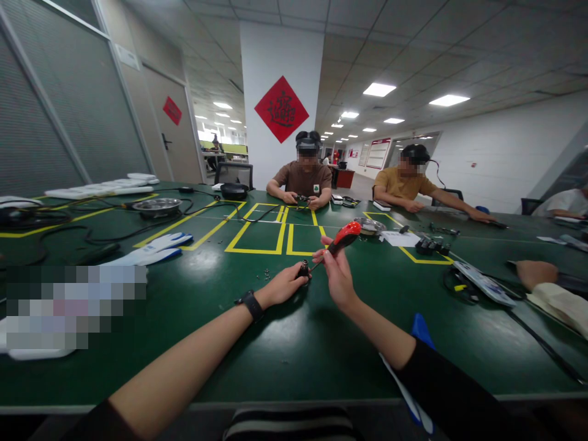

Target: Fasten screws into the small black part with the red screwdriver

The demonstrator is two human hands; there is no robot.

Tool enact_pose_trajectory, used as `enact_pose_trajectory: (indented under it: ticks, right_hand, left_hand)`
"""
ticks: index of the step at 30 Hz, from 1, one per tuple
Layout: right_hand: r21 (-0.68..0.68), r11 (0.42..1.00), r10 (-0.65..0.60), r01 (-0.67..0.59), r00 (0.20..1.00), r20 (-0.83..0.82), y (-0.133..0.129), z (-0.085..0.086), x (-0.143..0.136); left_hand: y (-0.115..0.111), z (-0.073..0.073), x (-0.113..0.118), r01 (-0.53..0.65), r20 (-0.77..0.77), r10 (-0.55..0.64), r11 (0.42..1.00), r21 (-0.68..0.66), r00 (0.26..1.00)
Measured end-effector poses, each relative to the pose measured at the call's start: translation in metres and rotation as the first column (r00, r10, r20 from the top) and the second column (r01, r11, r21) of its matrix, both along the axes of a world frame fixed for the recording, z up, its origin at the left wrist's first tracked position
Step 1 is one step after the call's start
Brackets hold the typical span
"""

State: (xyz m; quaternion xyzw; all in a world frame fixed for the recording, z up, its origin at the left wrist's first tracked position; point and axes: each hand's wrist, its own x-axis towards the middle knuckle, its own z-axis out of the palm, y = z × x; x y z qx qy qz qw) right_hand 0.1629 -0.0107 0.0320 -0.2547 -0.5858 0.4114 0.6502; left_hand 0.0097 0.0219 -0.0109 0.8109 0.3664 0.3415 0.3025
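My left hand (287, 283) is closed around a small dark metallic part (303, 269) just above the green table; what kind of part it is I cannot make out. A screwdriver (344, 237) with a red and black handle sits in the fingers of my right hand (337, 272). Its thin shaft slants down and left, the tip at or very near the dark part; whether they touch is unclear. Several tiny metal pieces, perhaps screws, (267, 274) lie on the table left of my left hand.
White-and-blue gloves (156, 250) lie to the left, near a metal bowl (158, 207) and black cables. Another metal bowl (368, 226), black blocks (432, 246) and a bagged item (484, 283) are on the right. Two people (301, 177) (408, 180) sit across the table (220, 361).
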Motion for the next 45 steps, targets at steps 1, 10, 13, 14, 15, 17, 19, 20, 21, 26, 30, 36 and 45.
enact_pose_trajectory:
  ticks: [1, 10, 13, 14, 15, 17, 19, 20, 21, 26, 30, 36, 45]
  right_hand:
    - [0.028, 0.999, -0.031, 0.030, 0.999, 0.022, 0.000, 0.001, 0.001]
    - [-0.026, 1.000, 0.003, -0.008, 0.984, -0.180, 0.011, -0.002, 0.003]
    - [-0.101, 0.985, 0.100, -0.138, 0.946, -0.309, 0.014, -0.003, 0.001]
    - [-0.110, 0.982, 0.112, -0.156, 0.937, -0.330, 0.015, -0.003, 0.001]
    - [-0.115, 0.979, 0.121, -0.170, 0.931, -0.346, 0.016, -0.003, 0.001]
    - [-0.113, 0.973, 0.150, -0.202, 0.922, -0.358, 0.016, -0.002, 0.002]
    - [-0.093, 0.974, 0.165, -0.205, 0.932, -0.321, 0.016, -0.001, 0.003]
    - [-0.074, 0.982, 0.147, -0.173, 0.951, -0.271, 0.016, 0.000, 0.004]
    - [-0.048, 0.992, 0.105, -0.117, 0.975, -0.196, 0.015, 0.000, 0.005]
    - [0.155, 0.971, -0.209, 0.183, 0.962, 0.178, 0.010, 0.003, 0.010]
    - [0.118, 0.989, -0.105, 0.093, 0.989, 0.102, 0.009, 0.002, 0.007]
    - [-0.027, 0.988, 0.151, -0.154, 0.985, -0.088, 0.014, -0.003, 0.002]
    - [-0.005, 0.978, 0.208, -0.210, 0.970, -0.128, 0.017, -0.004, 0.004]
  left_hand:
    - [0.000, 0.000, 0.000, 0.001, 0.004, -0.001, 1.000, -0.001, 1.000]
    - [-0.002, 0.002, 0.000, -0.004, 0.003, 0.004, 1.000, -0.003, 1.000]
    - [-0.002, 0.002, 0.000, -0.015, -0.007, 0.015, 1.000, -0.001, 1.000]
    - [-0.002, 0.002, 0.000, -0.016, -0.008, 0.016, 1.000, 0.000, 1.000]
    - [-0.002, 0.001, 0.000, -0.016, -0.008, 0.016, 1.000, 0.001, 1.000]
    - [-0.001, 0.001, 0.000, -0.012, -0.006, 0.012, 1.000, 0.000, 1.000]
    - [-0.001, 0.000, 0.000, -0.002, -0.001, 0.002, 1.000, -0.004, 1.000]
    - [0.000, -0.001, 0.000, 0.003, 0.004, -0.003, 1.000, -0.006, 1.000]
    - [0.000, -0.001, 0.001, 0.006, 0.011, -0.006, 1.000, -0.007, 1.000]
    - [0.001, -0.002, 0.001, 0.010, 0.024, -0.010, 1.000, -0.014, 1.000]
    - [0.000, 0.001, 0.001, 0.008, 0.008, -0.008, 1.000, -0.004, 1.000]
    - [-0.002, 0.002, 0.000, 0.019, 0.015, -0.019, 1.000, 0.007, 1.000]
    - [-0.002, 0.003, 0.001, 0.019, 0.013, -0.019, 1.000, -0.014, 1.000]
